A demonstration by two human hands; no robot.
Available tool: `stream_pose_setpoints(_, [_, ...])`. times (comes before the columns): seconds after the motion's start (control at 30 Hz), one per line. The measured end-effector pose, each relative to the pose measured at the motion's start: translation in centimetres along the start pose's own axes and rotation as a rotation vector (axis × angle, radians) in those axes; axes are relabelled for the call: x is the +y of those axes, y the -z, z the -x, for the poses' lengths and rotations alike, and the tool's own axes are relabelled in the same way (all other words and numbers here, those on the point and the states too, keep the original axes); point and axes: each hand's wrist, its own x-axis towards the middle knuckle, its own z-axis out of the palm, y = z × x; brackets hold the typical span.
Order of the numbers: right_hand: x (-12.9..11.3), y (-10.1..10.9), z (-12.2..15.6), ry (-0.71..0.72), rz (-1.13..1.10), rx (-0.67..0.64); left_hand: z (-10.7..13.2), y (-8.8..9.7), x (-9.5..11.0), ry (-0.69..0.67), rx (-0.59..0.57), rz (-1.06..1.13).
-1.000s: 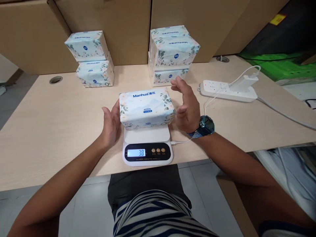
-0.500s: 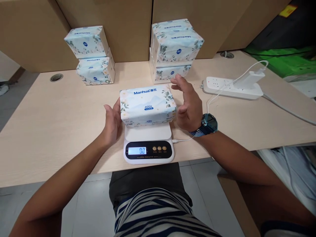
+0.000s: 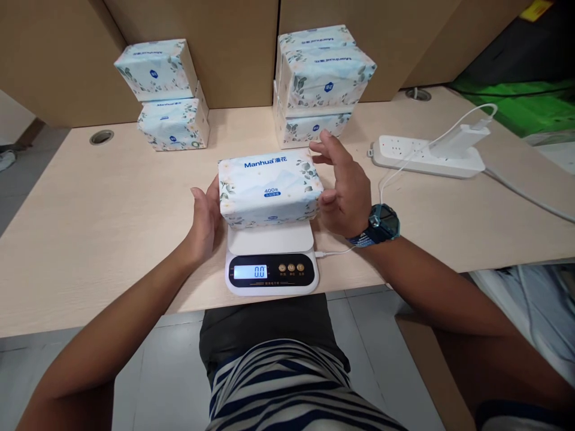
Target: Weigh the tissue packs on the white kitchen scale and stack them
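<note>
Tissue pack (image 3: 271, 187) over scale (image 3: 272, 240), between half-open left hand (image 3: 204, 222) and half-curled right hand (image 3: 347, 193); cannot tell whether either grips; best kept level, centred.

I note left hand (image 3: 205, 218), thumb raised; right hand (image 3: 347, 185), fingers (image 3: 336, 149) loosely curved; forearms (image 3: 155, 290) angled inward; grip unclear.
</note>
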Motion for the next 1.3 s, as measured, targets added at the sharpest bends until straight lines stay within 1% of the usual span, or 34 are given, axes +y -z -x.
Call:
stream_pose_setpoints(0.13, [0.1,-0.2,0.0,0.031,-0.037,0.037,0.0,0.1,-0.1,0.0,0.003,-0.015])
stream_pose_setpoints(0.27, [0.1,-0.2,0.1,0.016,-0.029,0.016,-0.1,0.3,-0.3,0.006,0.0,-0.008])
stream_pose_setpoints(0.4, [-0.1,0.0,0.2,-0.043,-0.056,-0.018,-0.2,0.2,-0.1,-0.004,0.02,-0.035])
stream_pose_setpoints(0.47, [-0.2,0.0,0.2,-0.084,-0.067,-0.043,-0.2,0.0,0.1,-0.011,0.008,-0.04])
stream_pose_setpoints(0.53, [-0.2,-0.2,0.3,-0.088,-0.068,-0.048,-0.2,-0.1,0.1,-0.018,-0.018,-0.036])
stream_pose_setpoints(0.6, [-0.1,-0.4,0.4,-0.057,-0.076,-0.024,-0.2,0.2,-0.2,-0.031,-0.046,-0.03])
stream_pose_setpoints(0.67, [0.2,-0.4,0.3,-0.04,-0.101,-0.008,-0.3,1.1,-1.0,-0.077,-0.064,-0.047])
stream_pose_setpoints(0.7, [0.4,-0.2,0.3,-0.046,-0.123,-0.028,-0.5,1.8,-1.5,-0.121,-0.069,-0.073])
stream_pose_setpoints(0.73, [0.6,0.0,0.2,-0.064,-0.153,-0.074,-0.6,2.5,-2.0,-0.177,-0.067,-0.11])
stream_pose_setpoints(0.83, [1.8,1.3,-0.3,-0.146,-0.295,-0.284,-1.3,4.8,-3.3,-0.345,-0.051,-0.249])
stream_pose_setpoints(0.87, [2.2,1.7,-0.5,-0.173,-0.351,-0.343,-1.5,5.3,-3.5,-0.369,-0.054,-0.289])
stream_pose_setpoints(0.93, [2.8,2.3,-0.8,-0.218,-0.455,-0.419,-2.1,5.7,-3.7,-0.359,-0.093,-0.365])
stream_pose_setpoints(1.0, [2.8,2.3,-0.9,-0.239,-0.539,-0.462,-2.4,5.3,-3.4,-0.306,-0.165,-0.424])
stream_pose_setpoints(1.1, [1.4,1.5,-0.6,-0.23,-0.574,-0.469,-2.1,3.7,-2.7,-0.265,-0.226,-0.44])
stream_pose_setpoints(1.2, [-0.7,0.9,0.5,-0.181,-0.535,-0.399,-0.4,2.2,-1.3,-0.281,-0.2,-0.424])
stream_pose_setpoints(1.27, [-1.7,0.8,1.1,-0.131,-0.504,-0.347,1.0,2.0,0.1,-0.298,-0.163,-0.452])
stream_pose_setpoints(1.3, [-2.0,0.7,1.2,-0.099,-0.485,-0.324,1.6,2.2,0.9,-0.308,-0.139,-0.477])
